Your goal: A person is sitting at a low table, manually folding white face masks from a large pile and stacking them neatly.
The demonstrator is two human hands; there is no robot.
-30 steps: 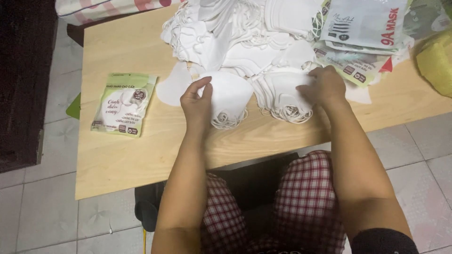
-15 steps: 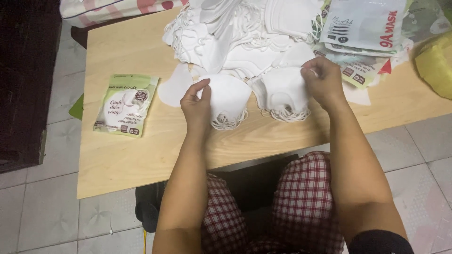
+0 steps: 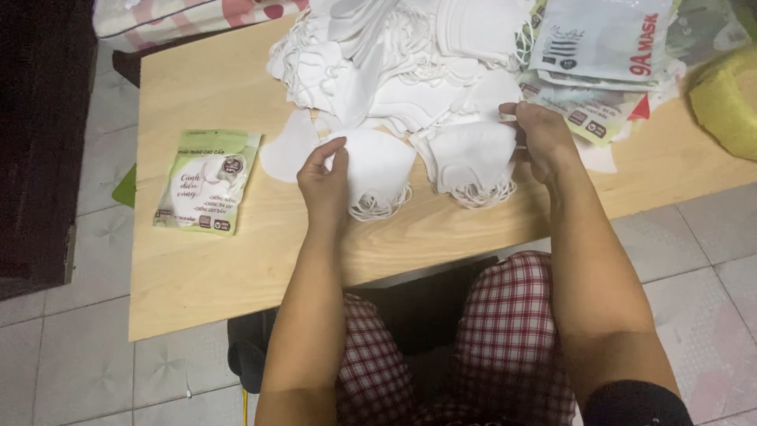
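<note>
Two small stacks of folded white face masks lie on the low wooden table [image 3: 236, 268]. My left hand [image 3: 325, 180] rests on the left edge of the left mask stack [image 3: 377, 170], fingers pinching it. At the far right side of the right mask stack [image 3: 471, 158], my right hand [image 3: 542, 136] grips the masks there. A big loose pile of white masks [image 3: 394, 59] spreads behind both stacks.
A sealed green and white mask packet [image 3: 203, 181] lies at the table's left. A heap of printed empty packets [image 3: 607, 55] sits at the back right, with a yellow-green bag [image 3: 725, 99] beside it. Tiled floor surrounds the table; my checked trousers [image 3: 505, 331] are below.
My right hand has slid from the near edge of the right stack up to its far right side. The left hand has stayed on the left stack.
</note>
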